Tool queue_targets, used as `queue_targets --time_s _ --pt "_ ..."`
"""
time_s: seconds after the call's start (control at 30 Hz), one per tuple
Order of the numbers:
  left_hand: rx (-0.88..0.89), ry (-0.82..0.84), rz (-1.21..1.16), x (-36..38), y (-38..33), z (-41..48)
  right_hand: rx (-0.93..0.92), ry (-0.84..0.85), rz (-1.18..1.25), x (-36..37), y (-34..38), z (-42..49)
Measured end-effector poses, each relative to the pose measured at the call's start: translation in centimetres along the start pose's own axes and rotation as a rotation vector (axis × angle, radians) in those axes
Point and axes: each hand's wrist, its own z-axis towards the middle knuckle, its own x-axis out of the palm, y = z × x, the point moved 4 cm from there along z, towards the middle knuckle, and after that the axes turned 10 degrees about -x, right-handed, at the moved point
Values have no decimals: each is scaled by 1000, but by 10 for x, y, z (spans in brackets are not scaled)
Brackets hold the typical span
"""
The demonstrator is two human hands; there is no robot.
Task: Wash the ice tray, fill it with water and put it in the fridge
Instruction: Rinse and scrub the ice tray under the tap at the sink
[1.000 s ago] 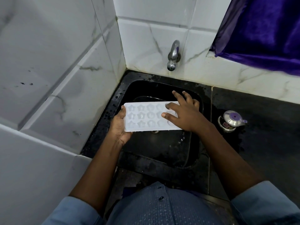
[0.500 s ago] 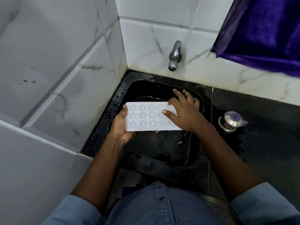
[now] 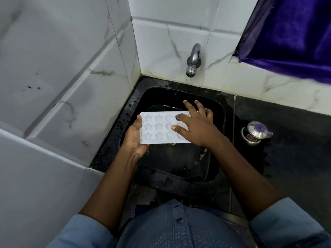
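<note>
Fingers [image 3: 181,117] of my right hand [image 3: 198,130] lie spread and nearly straight on the right half of the star-moulded ice tray [image 3: 157,127], gripping nothing. My left hand [image 3: 134,138] curls round its left end, thumb on the rim. I see it held level over the black sink [image 3: 116,140], below the tap [image 3: 193,59].

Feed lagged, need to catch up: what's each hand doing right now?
Left hand: holding the ice tray by its left end.
Right hand: open, fingers spread on the tray.
</note>
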Motion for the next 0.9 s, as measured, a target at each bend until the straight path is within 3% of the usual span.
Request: queue_targets --time_s 0.9 --pt "-7 4 17 4 0 -5 10 -16 55 -6 -4 3"
